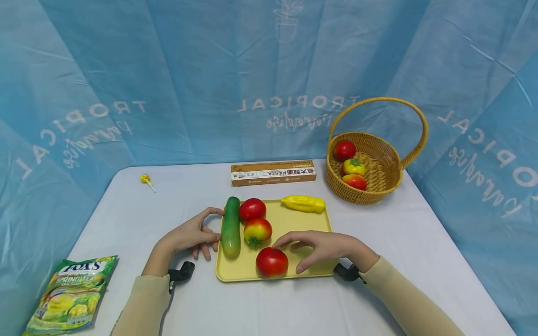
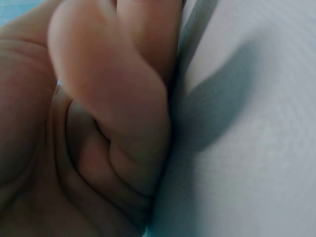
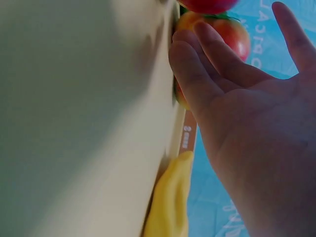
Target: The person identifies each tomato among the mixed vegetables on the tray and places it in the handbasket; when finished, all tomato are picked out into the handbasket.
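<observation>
On a yellow tray [image 1: 300, 228] lie a green cucumber [image 1: 230, 228], a red fruit [image 1: 252, 209], a red-and-yellow fruit [image 1: 257, 231] and a yellow pepper-like vegetable [image 1: 303, 203]. At the tray's front edge is another round red fruit [image 1: 272, 262]. My left hand [image 1: 189, 235] is at the tray's left rim, thumb and index finger spread beside the cucumber; whether they touch it I cannot tell. In the left wrist view its fingers hide the work. My right hand [image 1: 321, 247] hovers over the tray, fingertips close to the front red fruit, palm bare in the right wrist view.
Behind the tray lies a pasta box [image 1: 273, 173]. A wicker basket [image 1: 391, 182] with red and red-yellow fruits stands at the back right. A lollipop [image 1: 145, 179] is at the back left, and a green candy bag [image 1: 73, 296] at the front left.
</observation>
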`<state>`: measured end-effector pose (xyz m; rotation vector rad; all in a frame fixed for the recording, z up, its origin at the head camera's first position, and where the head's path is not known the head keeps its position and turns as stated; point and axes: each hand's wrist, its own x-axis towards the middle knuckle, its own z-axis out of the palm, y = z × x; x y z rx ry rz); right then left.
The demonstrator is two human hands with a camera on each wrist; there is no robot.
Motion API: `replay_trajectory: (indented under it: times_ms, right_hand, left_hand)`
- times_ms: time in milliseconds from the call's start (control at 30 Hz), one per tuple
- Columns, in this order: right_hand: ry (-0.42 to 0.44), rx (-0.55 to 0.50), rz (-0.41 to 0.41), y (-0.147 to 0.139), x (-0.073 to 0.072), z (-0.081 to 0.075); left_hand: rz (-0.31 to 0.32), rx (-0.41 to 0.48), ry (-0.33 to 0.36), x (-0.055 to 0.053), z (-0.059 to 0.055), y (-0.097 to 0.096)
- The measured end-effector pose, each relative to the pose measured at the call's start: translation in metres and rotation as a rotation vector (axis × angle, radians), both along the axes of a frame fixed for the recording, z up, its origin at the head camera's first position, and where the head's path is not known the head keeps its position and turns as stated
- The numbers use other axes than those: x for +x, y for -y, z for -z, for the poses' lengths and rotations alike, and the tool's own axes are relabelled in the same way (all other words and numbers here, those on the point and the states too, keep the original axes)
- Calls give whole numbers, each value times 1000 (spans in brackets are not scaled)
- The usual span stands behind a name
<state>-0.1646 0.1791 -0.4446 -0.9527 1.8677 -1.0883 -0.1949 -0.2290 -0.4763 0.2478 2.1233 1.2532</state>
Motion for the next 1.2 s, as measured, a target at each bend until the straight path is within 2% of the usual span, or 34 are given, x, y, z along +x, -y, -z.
replay_trajectory:
  times_ms: [233, 400, 867, 1200]
  right_hand:
    - [-23, 22, -32, 6, 1, 10]
    - [-17, 20, -27, 9, 2, 11]
    - [-105, 39, 28, 20, 9, 17]
    - [-90, 25, 94, 26, 11, 21]
  left_hand:
    - [1, 2, -6, -1, 0, 0]
    - [3, 2, -9, -2, 2, 1]
    - [10, 11, -13, -1, 3, 2]
    - [13, 12, -15, 0, 3, 1]
